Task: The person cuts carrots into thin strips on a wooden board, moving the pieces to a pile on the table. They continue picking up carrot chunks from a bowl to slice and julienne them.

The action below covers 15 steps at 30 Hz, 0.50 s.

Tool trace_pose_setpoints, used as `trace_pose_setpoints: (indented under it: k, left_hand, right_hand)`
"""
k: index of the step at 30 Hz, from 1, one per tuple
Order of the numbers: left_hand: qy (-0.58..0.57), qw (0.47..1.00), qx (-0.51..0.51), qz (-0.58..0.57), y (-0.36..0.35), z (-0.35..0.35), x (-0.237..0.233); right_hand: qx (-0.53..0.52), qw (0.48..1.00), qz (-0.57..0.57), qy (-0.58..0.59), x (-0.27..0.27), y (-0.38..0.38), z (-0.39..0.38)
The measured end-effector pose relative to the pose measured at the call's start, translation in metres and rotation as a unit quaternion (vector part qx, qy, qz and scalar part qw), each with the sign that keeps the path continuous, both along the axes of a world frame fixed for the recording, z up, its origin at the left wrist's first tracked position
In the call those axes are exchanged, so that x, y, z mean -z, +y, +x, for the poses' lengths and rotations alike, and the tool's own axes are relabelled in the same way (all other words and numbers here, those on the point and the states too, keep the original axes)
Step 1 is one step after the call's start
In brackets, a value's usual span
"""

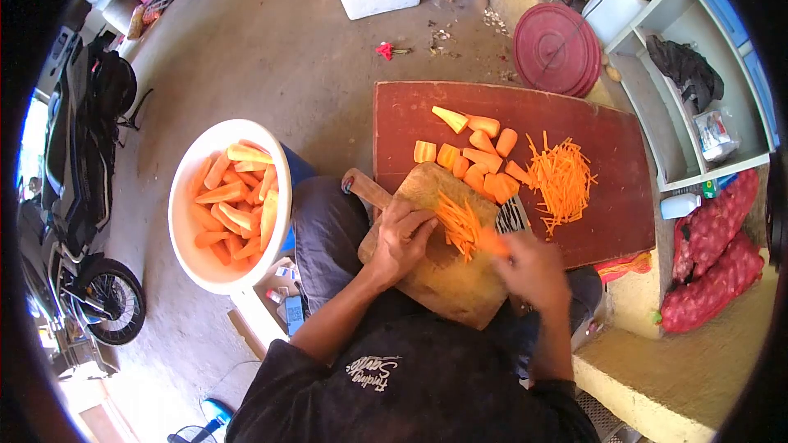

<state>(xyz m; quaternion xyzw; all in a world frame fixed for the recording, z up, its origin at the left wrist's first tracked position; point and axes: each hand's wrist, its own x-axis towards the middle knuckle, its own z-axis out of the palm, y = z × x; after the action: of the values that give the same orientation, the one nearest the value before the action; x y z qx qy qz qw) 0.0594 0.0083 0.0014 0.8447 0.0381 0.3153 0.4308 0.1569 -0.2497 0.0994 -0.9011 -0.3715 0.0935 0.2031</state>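
Note:
A worn wooden cutting board [460, 287] rests across my lap, its short handle [369, 189] pointing to the upper left. My left hand [400, 234] lies on it beside the handle, fingers bent and pressed together next to carrot strips [460, 226]; what they hold, if anything, is hidden. My right hand [535, 269], smeared by motion, is closed around a blurred piece of carrot [492, 242] at the board's right side. Just beyond that hand shows a flat metal blade [510, 217] with dark lettering; its handle is hidden.
A reddish-brown table [607, 238] bears carrot chunks [484, 160] and a pile of carrot strips [562, 179]. Peeled carrots fill a white bucket [178, 230] at my left. Red net sacks [710, 287] lie by a shelf [657, 107] on the right. A motorcycle [90, 279] stands far left.

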Motion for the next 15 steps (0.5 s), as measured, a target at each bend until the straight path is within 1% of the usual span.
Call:
trace_pose_setpoints:
  k: [1, 4, 6, 10, 13, 15]
  left_hand:
    - [0.003, 1.000, -0.004, -0.020, 0.001, 0.000, 0.000]
    - [0.020, 0.995, -0.026, -0.093, 0.000, -0.002, -0.003]
    - [0.043, 0.985, -0.048, -0.158, -0.005, -0.003, -0.011]
    - [0.043, 0.992, -0.030, -0.113, -0.002, -0.002, -0.009]
    - [0.039, 0.997, -0.002, -0.059, 0.001, 0.000, -0.001]
    - [0.036, 0.999, 0.010, -0.014, 0.000, 0.001, 0.000]
  right_hand:
    - [-0.039, 0.998, -0.033, 0.021, 0.007, 0.014, -0.014]
    - [-0.051, 0.997, -0.057, 0.018, 0.031, 0.052, -0.039]
    - [-0.023, 0.999, 0.009, 0.027, 0.028, 0.057, -0.043]
    - [-0.003, 0.994, 0.103, 0.034, 0.026, 0.043, -0.032]
    - [0.006, 0.995, 0.093, 0.039, 0.010, 0.027, -0.005]
    - [0.039, 0.996, 0.073, 0.017, 0.011, 0.023, 0.023]
